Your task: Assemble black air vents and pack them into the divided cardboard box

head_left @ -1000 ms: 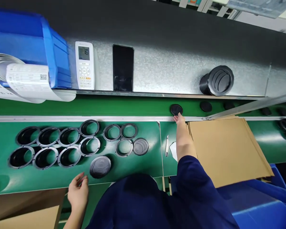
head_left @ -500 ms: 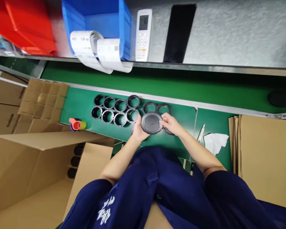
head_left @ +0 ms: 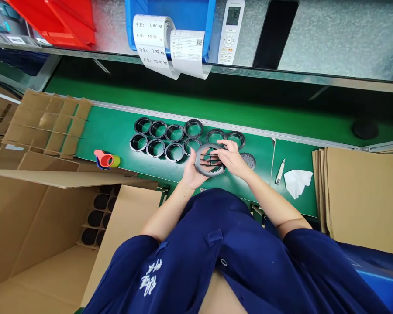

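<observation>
A dark grey ring with thin crossbars [head_left: 212,172] is held in front of my body, above the green bench. My left hand [head_left: 192,172] grips it from the left, the thumb at its edge and the fingers showing behind its opening. From the right, my right hand [head_left: 233,159] has its bent fingers on the ring's upper right part. A flat grey disc [head_left: 249,161] lies on the bench, partly behind my right wrist. Two black rings [head_left: 236,139] sit beyond my right hand. To the left stand several open black cylinders [head_left: 174,152] in two rows.
A tape dispenser [head_left: 107,160], a knife [head_left: 280,172] and a white cloth [head_left: 297,182] lie on the bench. Cardboard dividers [head_left: 49,124] and an open carton [head_left: 26,218] are left, stacked cardboard [head_left: 363,196] right. Overhead, a shelf edge [head_left: 288,76] carries a blue bin [head_left: 186,17].
The solid disc face seen between my hands has given way to an open barred ring. A grey disc now shows on the bench by my right wrist. The camera view has shifted.
</observation>
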Motion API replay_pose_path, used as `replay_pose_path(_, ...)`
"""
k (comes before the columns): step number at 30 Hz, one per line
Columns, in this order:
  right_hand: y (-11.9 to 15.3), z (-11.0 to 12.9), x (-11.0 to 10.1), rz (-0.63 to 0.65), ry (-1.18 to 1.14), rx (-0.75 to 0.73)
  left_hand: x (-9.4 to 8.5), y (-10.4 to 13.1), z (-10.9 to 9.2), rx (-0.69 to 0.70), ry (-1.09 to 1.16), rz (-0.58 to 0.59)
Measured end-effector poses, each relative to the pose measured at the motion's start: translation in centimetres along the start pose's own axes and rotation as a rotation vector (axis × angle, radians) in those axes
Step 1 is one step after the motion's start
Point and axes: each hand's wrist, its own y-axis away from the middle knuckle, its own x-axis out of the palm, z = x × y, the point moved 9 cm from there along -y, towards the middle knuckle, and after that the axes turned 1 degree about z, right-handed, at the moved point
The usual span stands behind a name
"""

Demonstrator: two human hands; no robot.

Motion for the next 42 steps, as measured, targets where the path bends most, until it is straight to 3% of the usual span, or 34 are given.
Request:
replay_pose_path(5, 0.4, 0.9, -0.3, -0.036, -0.172, 0.109, -0.2, 1.1, -0.6, -0.036, 0.002, 0.050)
replay_pose_path(13, 1.9, 1.0, -0.6, -0.112, -0.212, 0.162, -0.4, 1.3, -0.1, -0.095, 0.010, 0.066)
replay_pose_path(24, 2.9, 0.0, -1.5, -0.138, -0.321, 0.191, 1.6, 1.6, 0.4, -0.094, -0.019, 0.078)
replay_pose_path(28, 3.0, 0.2, -1.7, -0.137, -0.214, 0.146, 1.9, 1.2, 0.5, -0.092, -0.038, 0.070)
replay_pose_path(31, 3.5, 1.2, 0.1, -0.049, 0.046, 0.015, 0.2, 0.3, 0.9, -0.070, -0.038, -0.009)
replay_pose_path(34, 4.9, 1.1, 4.3, 0.169, 0.219, -0.118, -3.0, -0.5, 2.7, -0.119, -0.052, -0.138)
replay_pose_path(39, 6.4, -3.7, 8.8, 0.374, 0.104, 0.076, -6.7, -1.5, 6.9, -0.288, -0.151, -0.188)
replay_pose_path(42, 5.3, -7.6, 8.2, 0.278, 0.151, 0.217, -8.4, -2.6, 6.8, -0.238, -0.297, -0.238)
